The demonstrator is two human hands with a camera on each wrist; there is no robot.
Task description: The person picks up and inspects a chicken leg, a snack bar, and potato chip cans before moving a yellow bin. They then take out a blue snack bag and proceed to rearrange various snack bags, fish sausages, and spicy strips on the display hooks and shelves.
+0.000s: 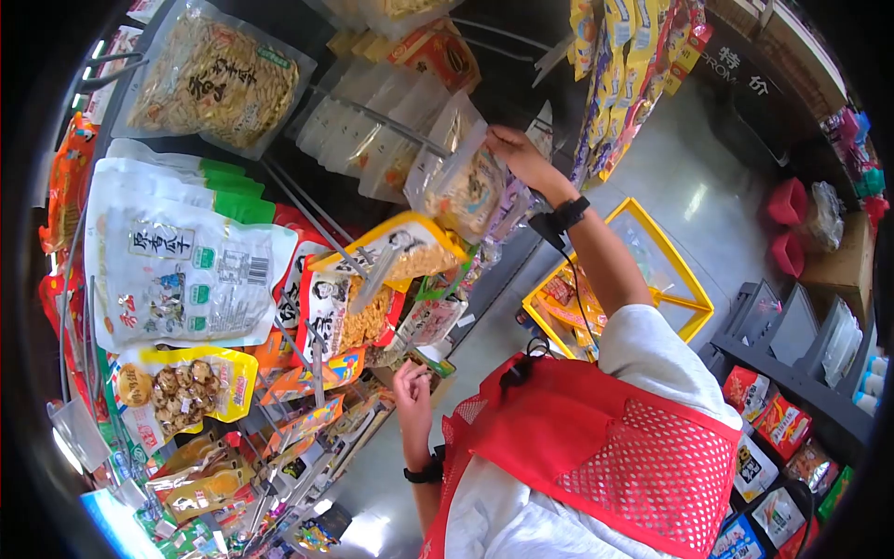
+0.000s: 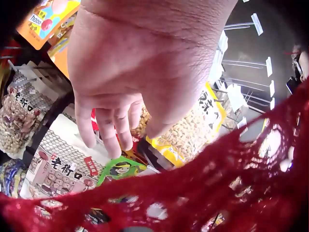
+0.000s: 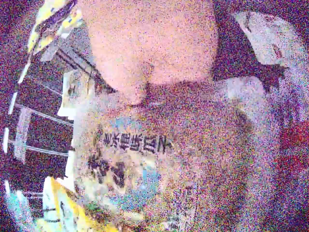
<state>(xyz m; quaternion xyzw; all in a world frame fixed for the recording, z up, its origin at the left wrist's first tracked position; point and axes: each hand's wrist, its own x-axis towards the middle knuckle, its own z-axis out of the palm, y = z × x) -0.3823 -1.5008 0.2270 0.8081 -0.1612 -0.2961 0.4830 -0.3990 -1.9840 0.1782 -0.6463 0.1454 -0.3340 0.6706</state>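
Note:
My right hand (image 1: 521, 158) pinches the top edge of a clear bag of melon seeds (image 1: 470, 191), which hangs in front of a row of similar bags. In the right wrist view, grainy, the fingers sit at the top of the same seed bag (image 3: 130, 159). My left hand (image 1: 413, 387) is low in front of the rack, holding nothing, its fingers loosely bent. Its fingers (image 2: 116, 130) hang over hanging snack bags in the left wrist view, near a yellow-edged bag (image 2: 193, 130) and a white patterned bag (image 2: 63, 164).
White seed bags (image 1: 186, 252) and a yellow snack pouch (image 1: 186, 391) hang on metal hooks at left. A yellow-rimmed bin (image 1: 684, 256) with orange packets stands on the floor at right. Yellow snack strips (image 1: 624, 74) hang at top. Dark shelving (image 1: 792, 335) is at far right.

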